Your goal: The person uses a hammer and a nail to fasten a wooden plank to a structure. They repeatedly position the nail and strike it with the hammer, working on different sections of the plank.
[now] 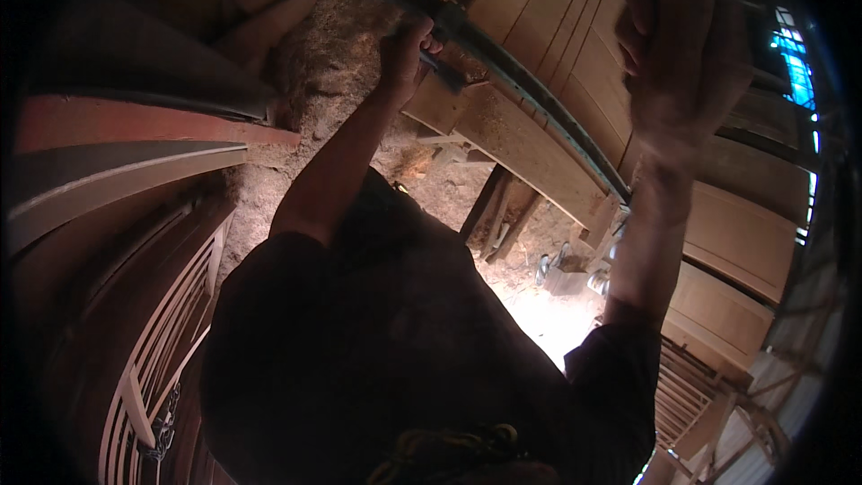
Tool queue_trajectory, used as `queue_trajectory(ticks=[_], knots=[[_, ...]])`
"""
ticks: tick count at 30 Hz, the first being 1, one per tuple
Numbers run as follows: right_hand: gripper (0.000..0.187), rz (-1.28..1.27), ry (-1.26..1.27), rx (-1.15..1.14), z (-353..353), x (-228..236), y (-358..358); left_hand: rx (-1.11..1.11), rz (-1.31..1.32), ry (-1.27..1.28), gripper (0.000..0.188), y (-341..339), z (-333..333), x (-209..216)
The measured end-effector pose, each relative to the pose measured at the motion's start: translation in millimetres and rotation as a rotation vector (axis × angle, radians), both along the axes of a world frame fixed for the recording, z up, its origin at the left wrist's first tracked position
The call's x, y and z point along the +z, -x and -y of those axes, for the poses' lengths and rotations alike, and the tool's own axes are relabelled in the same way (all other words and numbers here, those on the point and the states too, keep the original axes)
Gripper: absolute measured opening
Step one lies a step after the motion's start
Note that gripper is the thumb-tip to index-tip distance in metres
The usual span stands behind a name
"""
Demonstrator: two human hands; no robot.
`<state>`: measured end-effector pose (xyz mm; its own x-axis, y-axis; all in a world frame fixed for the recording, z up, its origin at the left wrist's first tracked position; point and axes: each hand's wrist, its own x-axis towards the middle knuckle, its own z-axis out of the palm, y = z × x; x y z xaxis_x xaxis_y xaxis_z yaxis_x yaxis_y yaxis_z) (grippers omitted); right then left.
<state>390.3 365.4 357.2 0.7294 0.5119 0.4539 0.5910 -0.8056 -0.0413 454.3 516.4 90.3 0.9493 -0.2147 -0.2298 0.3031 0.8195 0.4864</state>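
A long metal bar clamp [539, 94] lies slantwise over a pale wooden panel [566, 13]. My left hand [409, 49] is closed beside the bar's far left part. From its fingers sticks a dark, narrow piece [444, 72] that widens at its end, over the panel's near edge; whether it belongs to the clamp I cannot tell. My right hand [678, 63] is raised above the right side of the panel, smeared by motion. Its fingers look partly curled, and what they hold, if anything, does not show.
Under the panel stand wooden supports [512, 216] on a floor [328, 58] strewn with sawdust. Reddish and brown boards [153, 121] and a slatted frame [162, 350] crowd the left. More wooden panels [736, 238] stand at the right. Bright light falls on the floor near my right elbow.
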Motion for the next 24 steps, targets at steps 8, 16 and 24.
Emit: queue_trajectory(ticks=[8,16,24], knots=[[0.026,-0.706,0.414,-0.498,-16.2,-8.1,-2.9,-0.092,-0.029,-0.151,0.030,11.2,-9.1,-4.3],[0.032,-0.562,-0.510,-0.702,73.4,-102.2,153.3,-0.064,0.062,-0.239,0.027,31.3,-11.8,24.6],[0.037,-0.724,-1.448,-1.449,55.1,-218.7,336.4,-0.528,1.143,-0.791,0.029,125.3,78.0,68.2]])
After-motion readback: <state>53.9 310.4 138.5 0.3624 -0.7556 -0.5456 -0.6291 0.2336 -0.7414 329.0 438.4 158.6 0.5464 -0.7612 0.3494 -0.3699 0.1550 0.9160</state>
